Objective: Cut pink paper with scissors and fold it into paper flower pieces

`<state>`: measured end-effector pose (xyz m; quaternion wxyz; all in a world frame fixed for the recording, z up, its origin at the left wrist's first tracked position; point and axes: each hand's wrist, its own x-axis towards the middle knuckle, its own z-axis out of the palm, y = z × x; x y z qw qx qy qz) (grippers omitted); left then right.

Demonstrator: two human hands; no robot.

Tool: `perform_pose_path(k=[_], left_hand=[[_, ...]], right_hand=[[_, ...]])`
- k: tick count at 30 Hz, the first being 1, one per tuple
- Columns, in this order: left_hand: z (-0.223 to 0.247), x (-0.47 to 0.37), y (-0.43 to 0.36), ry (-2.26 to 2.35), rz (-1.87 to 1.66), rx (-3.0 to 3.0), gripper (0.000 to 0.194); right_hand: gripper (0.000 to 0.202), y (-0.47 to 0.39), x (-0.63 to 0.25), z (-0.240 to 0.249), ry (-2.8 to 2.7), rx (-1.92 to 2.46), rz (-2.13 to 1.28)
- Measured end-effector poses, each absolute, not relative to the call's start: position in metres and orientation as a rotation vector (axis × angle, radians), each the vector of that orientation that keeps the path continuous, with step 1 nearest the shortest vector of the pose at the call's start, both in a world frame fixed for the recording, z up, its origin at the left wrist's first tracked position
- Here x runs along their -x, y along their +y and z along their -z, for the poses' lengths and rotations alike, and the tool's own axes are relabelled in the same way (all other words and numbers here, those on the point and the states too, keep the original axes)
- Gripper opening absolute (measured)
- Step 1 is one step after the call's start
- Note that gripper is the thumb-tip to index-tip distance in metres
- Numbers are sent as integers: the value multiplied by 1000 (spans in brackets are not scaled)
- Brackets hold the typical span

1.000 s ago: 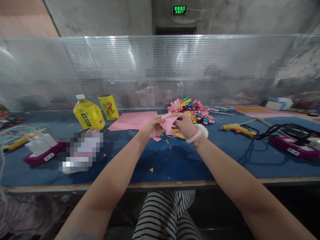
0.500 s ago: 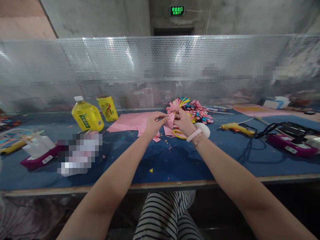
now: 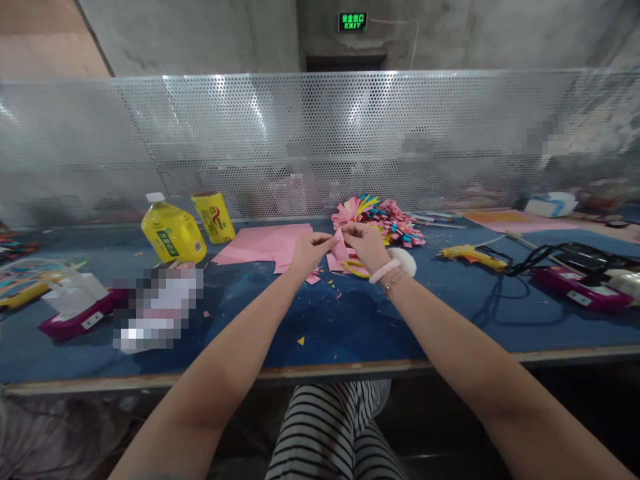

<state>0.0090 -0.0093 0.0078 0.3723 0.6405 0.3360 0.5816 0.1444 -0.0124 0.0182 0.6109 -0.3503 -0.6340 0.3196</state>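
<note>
Held pink paper, now narrower-looking (broad earlier)

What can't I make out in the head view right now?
- Head view: the folds of the held pink paper, partly covered by the left hand and right hand.
- Head view: whatever joins the yellow loop, behind the right hand.
- Head view: the pixelated object, blurred out.
- Head view: the yellow tool's end, cut by the left edge.

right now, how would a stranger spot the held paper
On the blue table, the fringed pile lies right of the pink sheets. Between the left hand and right hand is the small pink paper, held up while the sheets lie flat.
</note>
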Motion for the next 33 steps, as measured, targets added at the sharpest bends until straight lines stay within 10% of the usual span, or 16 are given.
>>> perform_pose_path(k=[33], left_hand=[[-13, -12, -15, 849, -1469, -1656, 23]], right_hand=[[10, -9, -143, -15, -1541, 787, -652]])
